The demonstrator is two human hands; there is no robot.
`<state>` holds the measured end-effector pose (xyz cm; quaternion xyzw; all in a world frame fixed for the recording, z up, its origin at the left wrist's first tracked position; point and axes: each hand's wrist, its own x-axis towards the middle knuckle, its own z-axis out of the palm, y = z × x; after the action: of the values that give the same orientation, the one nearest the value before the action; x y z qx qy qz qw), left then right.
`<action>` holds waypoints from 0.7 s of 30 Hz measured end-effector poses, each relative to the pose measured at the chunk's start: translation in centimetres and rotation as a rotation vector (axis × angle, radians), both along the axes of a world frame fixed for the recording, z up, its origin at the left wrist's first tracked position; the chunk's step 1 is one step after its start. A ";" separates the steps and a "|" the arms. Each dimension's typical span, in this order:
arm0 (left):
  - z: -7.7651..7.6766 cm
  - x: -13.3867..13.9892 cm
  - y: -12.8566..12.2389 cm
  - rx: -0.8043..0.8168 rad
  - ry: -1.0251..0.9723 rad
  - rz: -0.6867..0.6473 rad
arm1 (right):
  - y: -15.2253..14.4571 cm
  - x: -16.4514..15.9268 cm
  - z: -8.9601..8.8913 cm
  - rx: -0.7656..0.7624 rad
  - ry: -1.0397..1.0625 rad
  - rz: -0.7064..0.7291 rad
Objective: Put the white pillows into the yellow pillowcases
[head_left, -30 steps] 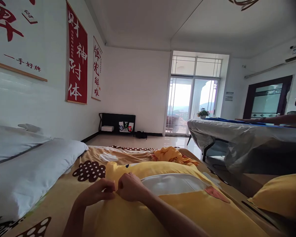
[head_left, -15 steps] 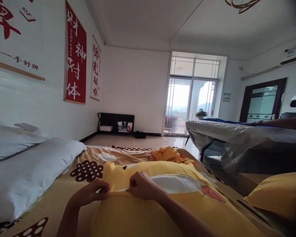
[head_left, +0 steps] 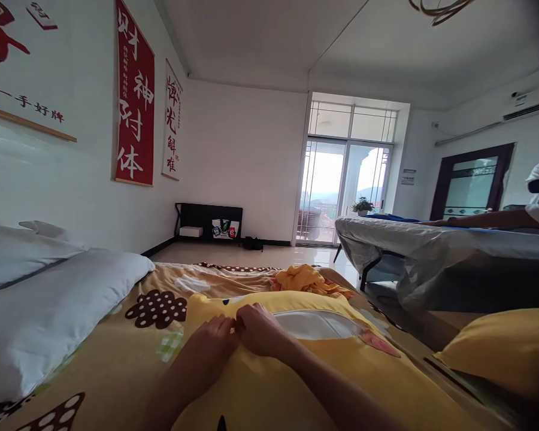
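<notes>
A yellow pillowcase (head_left: 323, 371) lies in front of me, with a white pillow (head_left: 318, 324) showing through its long opening. At the left part of that opening, my left hand (head_left: 218, 341) is closed on the pillowcase's edge. Right beside it, my right hand (head_left: 258, 329) is closed on the edge too, knuckles up. Their fingertips meet or nearly meet, and what lies between them is hidden. To the right of my hands the opening gapes, and an orange-pink patch sits near its right end.
White pillows (head_left: 67, 317) lie left on the patterned bedsheet (head_left: 130, 353). Crumpled orange-yellow cloth (head_left: 308, 279) is beyond the pillowcase. Another yellow pillow (head_left: 507, 347) is at right. A person's arm (head_left: 485, 220) reaches over a plastic-covered table (head_left: 453, 239).
My left hand has moved right along the opening, up against my right hand. The opening's left part, parted before, is now covered or closed. The person at right has shifted slightly.
</notes>
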<state>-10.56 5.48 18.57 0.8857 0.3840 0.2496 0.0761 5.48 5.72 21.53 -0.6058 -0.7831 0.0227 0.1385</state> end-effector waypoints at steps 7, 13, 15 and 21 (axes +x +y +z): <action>-1.2 -0.4 2.0 -0.165 0.025 -0.024 | 0.0 0.4 -0.5 -0.021 0.075 -0.006; -1.4 -1.3 2.5 -0.175 0.045 -0.133 | 0.3 1.6 -1.2 -0.121 0.199 0.013; -1.3 -1.5 2.3 -0.175 0.045 -0.156 | 0.2 2.2 -1.1 -0.167 0.270 0.021; -0.8 -1.6 1.6 -0.166 0.075 -0.101 | -0.1 4.0 -0.6 -0.168 0.325 0.030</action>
<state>-12.18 7.03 17.73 0.9033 0.3610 0.1793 0.1469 9.51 5.63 20.93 -0.5920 -0.7547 0.1877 0.2116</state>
